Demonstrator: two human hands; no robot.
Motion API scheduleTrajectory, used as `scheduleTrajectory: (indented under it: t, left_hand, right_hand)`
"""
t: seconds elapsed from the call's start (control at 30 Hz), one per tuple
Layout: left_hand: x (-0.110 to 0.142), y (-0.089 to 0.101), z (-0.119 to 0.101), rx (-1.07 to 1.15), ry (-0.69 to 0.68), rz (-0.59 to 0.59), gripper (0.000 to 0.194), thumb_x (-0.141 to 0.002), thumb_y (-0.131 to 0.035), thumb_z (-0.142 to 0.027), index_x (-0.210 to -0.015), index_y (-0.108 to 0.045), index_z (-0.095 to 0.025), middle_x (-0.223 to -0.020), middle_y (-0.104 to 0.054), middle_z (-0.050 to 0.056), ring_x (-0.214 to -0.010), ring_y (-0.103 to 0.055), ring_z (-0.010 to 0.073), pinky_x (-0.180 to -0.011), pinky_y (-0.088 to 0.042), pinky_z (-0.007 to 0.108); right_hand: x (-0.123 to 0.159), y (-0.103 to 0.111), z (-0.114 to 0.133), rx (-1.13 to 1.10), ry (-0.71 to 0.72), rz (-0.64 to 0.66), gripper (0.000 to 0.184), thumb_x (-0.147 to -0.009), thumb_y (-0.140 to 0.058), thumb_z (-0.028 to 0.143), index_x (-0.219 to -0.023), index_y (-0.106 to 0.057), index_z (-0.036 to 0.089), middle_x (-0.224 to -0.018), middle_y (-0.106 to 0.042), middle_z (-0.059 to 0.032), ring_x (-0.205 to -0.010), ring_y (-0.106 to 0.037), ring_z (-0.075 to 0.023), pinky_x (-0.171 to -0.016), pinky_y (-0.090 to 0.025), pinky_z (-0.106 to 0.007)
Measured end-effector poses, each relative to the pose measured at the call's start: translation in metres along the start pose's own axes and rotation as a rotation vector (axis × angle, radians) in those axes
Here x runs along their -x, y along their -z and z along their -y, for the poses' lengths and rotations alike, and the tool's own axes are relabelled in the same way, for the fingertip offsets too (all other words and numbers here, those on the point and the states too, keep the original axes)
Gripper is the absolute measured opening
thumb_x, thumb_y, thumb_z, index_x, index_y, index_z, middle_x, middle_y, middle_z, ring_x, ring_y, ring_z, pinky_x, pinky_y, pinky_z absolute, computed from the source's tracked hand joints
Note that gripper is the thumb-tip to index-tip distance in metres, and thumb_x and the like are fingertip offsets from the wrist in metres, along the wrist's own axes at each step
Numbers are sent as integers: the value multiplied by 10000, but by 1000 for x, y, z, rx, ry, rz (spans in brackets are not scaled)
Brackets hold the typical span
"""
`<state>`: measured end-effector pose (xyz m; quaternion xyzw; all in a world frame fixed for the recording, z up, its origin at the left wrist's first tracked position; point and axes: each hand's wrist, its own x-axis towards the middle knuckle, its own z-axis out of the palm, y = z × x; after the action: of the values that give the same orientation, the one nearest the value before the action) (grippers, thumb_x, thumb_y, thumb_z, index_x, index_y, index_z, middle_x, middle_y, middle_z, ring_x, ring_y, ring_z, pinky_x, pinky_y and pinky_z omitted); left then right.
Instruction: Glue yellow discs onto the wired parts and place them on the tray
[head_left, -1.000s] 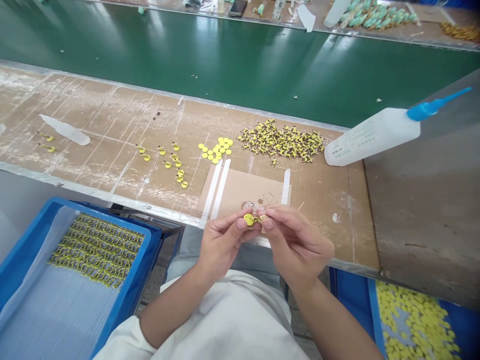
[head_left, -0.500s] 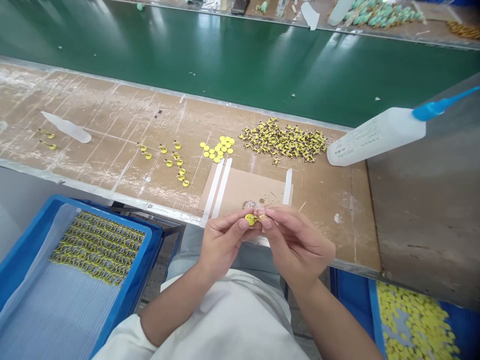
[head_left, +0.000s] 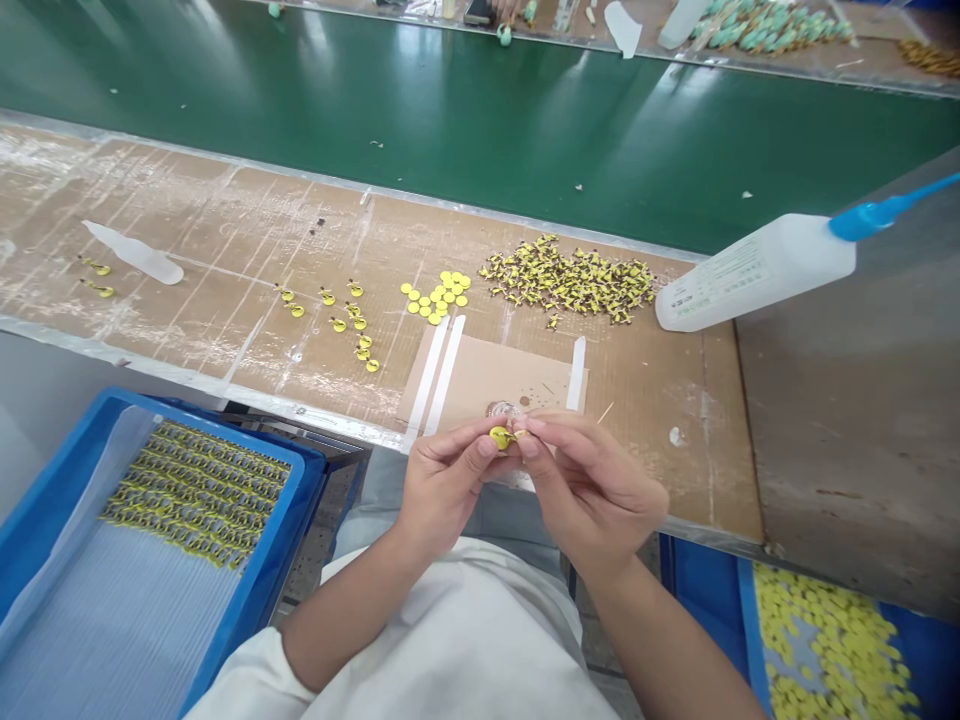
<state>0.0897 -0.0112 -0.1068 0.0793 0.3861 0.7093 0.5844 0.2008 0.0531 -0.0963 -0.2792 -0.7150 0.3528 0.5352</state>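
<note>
My left hand pinches a small round yellow disc between thumb and forefinger, just above the table's front edge. Close against it, my right hand is closed at the fingertips on a tiny dark and pale figure piece that meets the disc; whether the two are joined I cannot tell. Behind the hands lies a cardboard sheet with white tape strips and a shiny blob. Farther back are loose yellow discs and a heap of small yellow and brown figure pieces.
Several disc-and-figure pieces lie left on the table. A white bottle with blue nozzle leans at right by a metal panel. Blue trays flank me below. Beyond runs a green belt; a person's hand shows at the far side.
Both my hands stay nearly still, holding the same pieces. At the far side a person's hand and a teal piece have come into view. Specks on the green belt have shifted slightly left.
</note>
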Motion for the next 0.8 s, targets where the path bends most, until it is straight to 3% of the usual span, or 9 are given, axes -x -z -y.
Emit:
scheduleTrajectory:
  t: [0.43, 0.8]
  left_hand:
    - [1, -1, 0, 0, -39, 5, 184, -758, -821, -285, -931, -808, -225, -1012, -787, 73, -846, -754, 184, -781, -629, 256]
    - [3, 1, 3, -35, -34, -28, 192, -759, -818, -292, -938, -807, -221, -1021, -783, 82, -910, -747, 222, -815, -634, 313]
  right_hand:
    - [-1, 0, 2, 8, 18, -12, 356, -789, -716, 21, -1045, -737, 268, -918, -757, -28, -812, -726, -190, -741, -629, -347]
    - [0, 0, 4, 59, 34, -28, 343, -778, -731, 21, -1024, -741, 259, -894, -757, -30, -794, -723, -183, -726, -626, -331]
